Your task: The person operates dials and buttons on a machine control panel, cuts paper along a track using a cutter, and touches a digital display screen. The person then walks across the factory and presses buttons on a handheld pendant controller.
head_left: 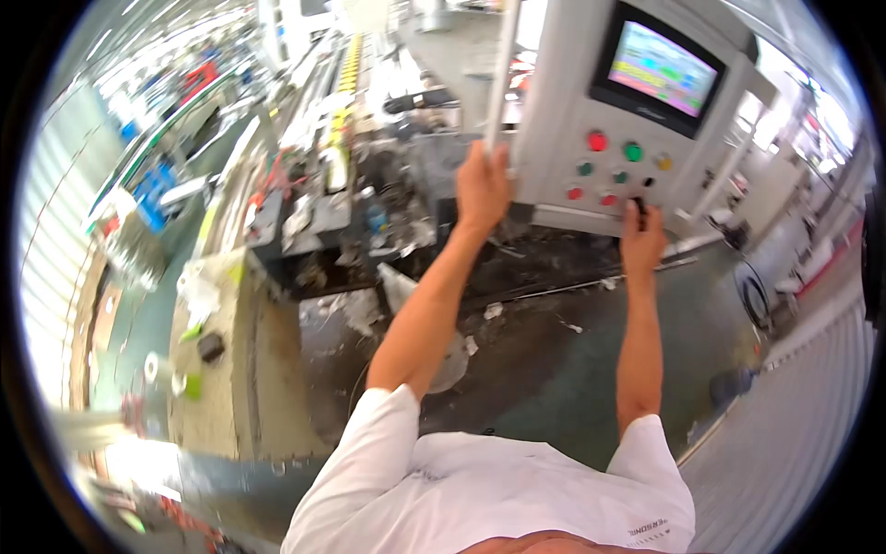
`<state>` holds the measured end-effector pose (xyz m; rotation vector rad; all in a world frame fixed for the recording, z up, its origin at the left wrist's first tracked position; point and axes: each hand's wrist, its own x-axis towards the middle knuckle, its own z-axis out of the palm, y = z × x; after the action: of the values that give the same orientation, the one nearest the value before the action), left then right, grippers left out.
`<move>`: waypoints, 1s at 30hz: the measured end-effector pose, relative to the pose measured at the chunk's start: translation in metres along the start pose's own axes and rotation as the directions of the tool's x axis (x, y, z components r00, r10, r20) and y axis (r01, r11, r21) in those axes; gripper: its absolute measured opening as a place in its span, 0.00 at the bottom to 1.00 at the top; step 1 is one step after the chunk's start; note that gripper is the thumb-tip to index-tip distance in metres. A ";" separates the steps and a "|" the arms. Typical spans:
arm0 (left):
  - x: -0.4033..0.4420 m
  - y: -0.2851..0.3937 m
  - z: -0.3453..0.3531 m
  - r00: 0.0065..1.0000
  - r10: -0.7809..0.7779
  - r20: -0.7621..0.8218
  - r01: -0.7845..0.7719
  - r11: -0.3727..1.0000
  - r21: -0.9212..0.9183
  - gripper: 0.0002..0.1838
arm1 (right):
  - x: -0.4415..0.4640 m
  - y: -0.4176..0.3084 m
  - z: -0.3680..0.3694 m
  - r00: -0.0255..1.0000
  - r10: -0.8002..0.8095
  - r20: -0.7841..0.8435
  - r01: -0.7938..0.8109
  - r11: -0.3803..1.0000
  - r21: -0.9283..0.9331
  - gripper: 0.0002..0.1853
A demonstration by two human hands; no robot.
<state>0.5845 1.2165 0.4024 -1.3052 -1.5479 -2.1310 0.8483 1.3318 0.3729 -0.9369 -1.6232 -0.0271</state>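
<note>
Left hand (pixel 484 189) half-closed at pale post (pixel 503 83) (grip blurred), right hand (pixel 643 242) curled on black knob (pixel 639 209).

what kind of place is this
Probably a factory floor: a control cabinet with a lit touchscreen and coloured push buttons, long machinery beside it, and scraps strewn over the floor.

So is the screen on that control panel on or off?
On: the screen on the control panel glows with bright coloured blocks inside its black frame, though the text is too blurred to read.
</note>
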 end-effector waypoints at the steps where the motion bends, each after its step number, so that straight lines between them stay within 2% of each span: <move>1: -0.002 -0.002 0.001 0.999 -0.049 0.002 0.049 0.999 0.024 0.13 | -0.002 0.010 0.003 1.000 0.002 0.023 -0.001 0.999 -0.041 0.18; 4: -0.010 -0.009 0.002 0.996 -0.084 0.009 0.085 0.996 -0.036 0.15 | -0.010 0.012 0.003 0.999 -0.036 -0.038 0.035 0.999 -0.005 0.18; 5: -0.011 -0.009 0.004 0.999 -0.026 -0.021 0.025 0.997 -0.079 0.15 | -0.010 0.012 0.005 0.996 -0.065 -0.069 0.064 0.998 -0.007 0.17; 10: -0.010 -0.004 0.004 0.999 -0.043 0.012 0.045 0.992 -0.118 0.20 | -0.009 0.015 0.004 0.997 -0.066 -0.045 0.069 0.995 0.065 0.17; 24: -0.010 -0.003 0.003 1.000 -0.023 -0.004 0.022 0.993 -0.112 0.21 | -0.009 0.013 0.004 0.994 -0.106 -0.035 0.107 0.993 0.044 0.16; 30: -0.009 0.001 0.000 0.995 -0.084 0.053 0.090 0.987 -0.130 0.21 | -0.008 0.011 0.002 0.995 -0.097 -0.018 0.097 0.995 0.023 0.16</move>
<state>0.5910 1.2134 0.3963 -1.3623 -1.5321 -2.3079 0.8532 1.3364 0.3608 -0.8365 -1.6487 -0.0819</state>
